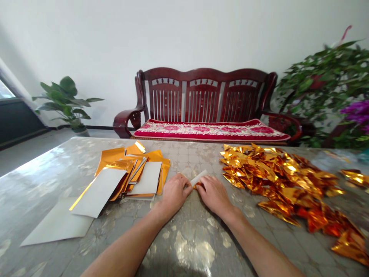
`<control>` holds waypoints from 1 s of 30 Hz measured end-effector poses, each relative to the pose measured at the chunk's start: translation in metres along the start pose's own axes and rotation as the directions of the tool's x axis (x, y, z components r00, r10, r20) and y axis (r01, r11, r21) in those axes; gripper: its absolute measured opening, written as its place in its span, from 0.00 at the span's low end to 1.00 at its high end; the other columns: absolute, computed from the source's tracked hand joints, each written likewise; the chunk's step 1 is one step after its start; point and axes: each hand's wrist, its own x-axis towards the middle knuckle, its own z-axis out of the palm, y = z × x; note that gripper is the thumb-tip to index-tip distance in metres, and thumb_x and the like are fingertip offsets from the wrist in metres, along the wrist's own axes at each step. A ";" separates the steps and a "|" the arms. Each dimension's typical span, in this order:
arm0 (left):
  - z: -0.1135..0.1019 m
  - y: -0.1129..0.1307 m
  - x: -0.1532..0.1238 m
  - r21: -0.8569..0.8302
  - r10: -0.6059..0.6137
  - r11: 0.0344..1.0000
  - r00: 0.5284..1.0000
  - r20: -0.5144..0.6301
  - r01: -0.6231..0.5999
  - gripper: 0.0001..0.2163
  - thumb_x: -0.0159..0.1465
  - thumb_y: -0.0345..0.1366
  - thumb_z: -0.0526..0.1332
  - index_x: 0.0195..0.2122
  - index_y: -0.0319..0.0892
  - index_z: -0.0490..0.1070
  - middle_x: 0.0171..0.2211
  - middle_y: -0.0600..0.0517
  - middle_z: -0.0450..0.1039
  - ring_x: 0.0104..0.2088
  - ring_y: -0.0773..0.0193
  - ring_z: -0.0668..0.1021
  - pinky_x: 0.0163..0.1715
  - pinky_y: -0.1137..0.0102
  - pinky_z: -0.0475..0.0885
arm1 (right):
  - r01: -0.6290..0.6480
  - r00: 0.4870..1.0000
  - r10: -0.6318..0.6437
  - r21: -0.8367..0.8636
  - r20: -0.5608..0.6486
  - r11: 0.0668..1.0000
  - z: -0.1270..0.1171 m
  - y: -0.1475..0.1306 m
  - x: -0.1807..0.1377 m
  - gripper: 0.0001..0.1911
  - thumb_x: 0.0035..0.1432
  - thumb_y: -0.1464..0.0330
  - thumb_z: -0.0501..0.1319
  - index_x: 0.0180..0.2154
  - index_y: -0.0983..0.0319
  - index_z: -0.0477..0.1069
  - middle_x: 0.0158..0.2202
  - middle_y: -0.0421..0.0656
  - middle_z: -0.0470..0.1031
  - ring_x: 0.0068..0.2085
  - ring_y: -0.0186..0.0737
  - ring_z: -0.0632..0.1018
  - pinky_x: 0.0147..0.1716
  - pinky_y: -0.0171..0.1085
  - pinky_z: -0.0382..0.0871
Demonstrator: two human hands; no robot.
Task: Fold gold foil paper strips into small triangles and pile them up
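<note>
Between my two hands is a small folded piece of gold foil paper (198, 177), its pale backing facing up and a bit of gold showing near my right fingertips. My left hand (175, 189) pinches its left end, thumb and fingers together. My right hand (213, 192) is closed on the other end, fingers curled over it. Just left of my left hand lies a loose stack of gold foil sheets (164, 169), some gold side up, some pale side up. A heap of folded gold foil pieces (268, 173) spreads over the right side of the table.
The table (184, 238) has a grey floral cover. A pale sheet (60, 223) lies at its left. Clear plastic (334, 159) sits at the far right. Behind stand a wooden bench (203, 96) with a red cushion (213, 130), a potted plant (67, 102) and leafy greenery (325, 80).
</note>
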 end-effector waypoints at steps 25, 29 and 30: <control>0.001 0.002 0.002 0.117 0.027 0.993 1.000 -0.006 -0.026 0.09 0.65 0.42 0.61 0.33 0.45 0.77 0.38 0.50 0.73 0.42 0.59 0.75 0.44 0.66 0.67 | -0.099 0.995 0.100 0.037 -0.027 0.994 0.000 0.000 -0.003 0.12 0.62 0.69 0.57 0.26 0.59 0.68 0.31 0.41 0.75 0.36 0.40 0.71 0.36 0.37 0.56; 0.000 0.003 0.001 0.132 0.030 0.991 0.999 -0.015 -0.028 0.09 0.65 0.42 0.61 0.33 0.45 0.78 0.39 0.50 0.74 0.42 0.58 0.74 0.45 0.64 0.66 | -0.118 0.991 0.122 0.068 -0.056 0.991 0.001 0.001 -0.004 0.09 0.60 0.70 0.58 0.27 0.59 0.68 0.31 0.40 0.75 0.36 0.39 0.71 0.34 0.36 0.54; 0.000 0.003 0.001 0.132 0.032 0.991 0.999 -0.017 -0.030 0.09 0.65 0.42 0.61 0.33 0.46 0.78 0.39 0.50 0.74 0.43 0.57 0.74 0.45 0.64 0.66 | -0.118 0.991 0.122 0.068 -0.059 0.991 0.001 0.001 -0.004 0.09 0.60 0.70 0.59 0.27 0.59 0.68 0.31 0.40 0.75 0.35 0.39 0.71 0.34 0.36 0.54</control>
